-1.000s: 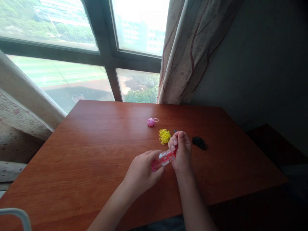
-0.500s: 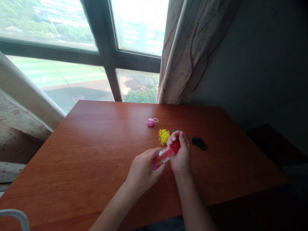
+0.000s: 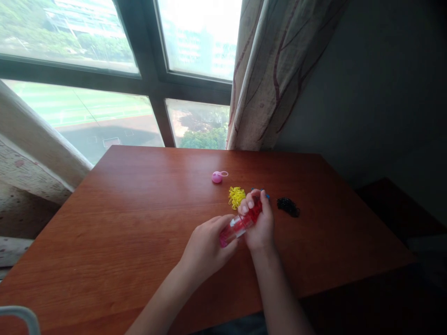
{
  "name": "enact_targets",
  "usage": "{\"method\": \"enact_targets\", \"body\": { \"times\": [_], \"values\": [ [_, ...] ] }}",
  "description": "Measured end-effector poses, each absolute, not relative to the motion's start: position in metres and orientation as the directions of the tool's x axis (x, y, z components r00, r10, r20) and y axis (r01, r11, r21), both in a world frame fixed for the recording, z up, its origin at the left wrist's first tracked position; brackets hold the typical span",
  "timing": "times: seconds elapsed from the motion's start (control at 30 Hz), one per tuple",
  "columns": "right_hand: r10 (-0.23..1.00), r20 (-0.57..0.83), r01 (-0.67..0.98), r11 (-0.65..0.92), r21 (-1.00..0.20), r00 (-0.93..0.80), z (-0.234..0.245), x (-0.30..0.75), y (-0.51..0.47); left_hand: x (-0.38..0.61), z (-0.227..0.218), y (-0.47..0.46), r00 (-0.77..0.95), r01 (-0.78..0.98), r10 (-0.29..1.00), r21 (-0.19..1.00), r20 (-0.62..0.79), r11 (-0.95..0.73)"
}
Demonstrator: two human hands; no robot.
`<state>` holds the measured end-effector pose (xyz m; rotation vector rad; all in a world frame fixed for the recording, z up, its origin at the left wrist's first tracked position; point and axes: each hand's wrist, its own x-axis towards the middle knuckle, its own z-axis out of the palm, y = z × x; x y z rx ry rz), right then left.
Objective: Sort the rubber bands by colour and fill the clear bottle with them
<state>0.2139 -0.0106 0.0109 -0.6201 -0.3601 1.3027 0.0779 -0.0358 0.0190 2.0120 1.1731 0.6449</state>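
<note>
My left hand (image 3: 206,246) is closed around the lower end of a clear plastic tube with a pink base (image 3: 234,229). My right hand (image 3: 258,221) is closed on the tube's upper end, where red small bands (image 3: 254,211) fill it. Both hands hover just above the brown wooden table (image 3: 139,218). A heap of yellow small rubber bands (image 3: 236,196) lies just beyond my right hand's fingers, and something blue (image 3: 266,196) peeks out behind them.
A pink round cap with a loop (image 3: 217,177) lies further back on the table. A heap of black small bands (image 3: 288,207) sits to the right of my hands. A curtain (image 3: 272,74) hangs at the window behind. A pale curved rail (image 3: 21,316) shows at bottom left.
My right hand has shifted slightly left and turned, so the red-filled end of the tube now shows between its fingers. The left hand has stayed in place.
</note>
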Motion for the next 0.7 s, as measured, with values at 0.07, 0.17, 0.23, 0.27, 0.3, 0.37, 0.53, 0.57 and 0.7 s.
{"method": "enact_targets", "body": {
  "times": [0.07, 0.17, 0.23, 0.27, 0.3, 0.37, 0.53, 0.57, 0.7],
  "values": [
    [0.974, -0.102, -0.791, 0.101, -0.603, 0.202, 0.011, 0.215, -0.010, 0.075, 0.020, -0.034, 0.487, 0.523, 0.871, 0.779, 0.061, -0.347],
    [0.982, -0.104, -0.779, 0.062, -0.624, 0.161, 0.011, 0.216, -0.011, 0.073, 0.023, -0.033, 0.506, 0.530, 0.861, 0.769, 0.051, -0.357],
    [0.978, -0.085, -0.742, 0.088, -0.665, 0.192, 0.010, 0.214, -0.012, 0.074, 0.024, -0.034, 0.498, 0.540, 0.866, 0.764, 0.050, -0.355],
    [0.972, -0.069, -0.719, 0.117, -0.685, 0.224, 0.010, 0.213, -0.012, 0.075, 0.024, -0.035, 0.488, 0.544, 0.871, 0.763, 0.052, -0.350],
    [0.966, -0.052, -0.697, 0.146, -0.702, 0.255, 0.010, 0.211, -0.012, 0.076, 0.023, -0.036, 0.475, 0.547, 0.878, 0.764, 0.053, -0.342],
    [0.953, -0.019, -0.666, 0.197, -0.719, 0.302, 0.010, 0.208, -0.013, 0.078, 0.022, -0.037, 0.449, 0.552, 0.892, 0.768, 0.053, -0.324],
    [0.949, -0.001, -0.684, 0.226, -0.694, 0.315, 0.010, 0.204, -0.014, 0.080, 0.016, -0.036, 0.413, 0.505, 0.909, 0.815, 0.061, -0.284],
    [0.951, -0.004, -0.697, 0.222, -0.682, 0.308, 0.011, 0.204, -0.014, 0.080, 0.015, -0.036, 0.407, 0.488, 0.911, 0.828, 0.064, -0.276],
    [0.952, -0.028, -0.724, 0.212, -0.656, 0.304, 0.010, 0.206, -0.014, 0.081, 0.014, -0.036, 0.403, 0.441, 0.913, 0.858, 0.072, -0.262]
  ]
}}
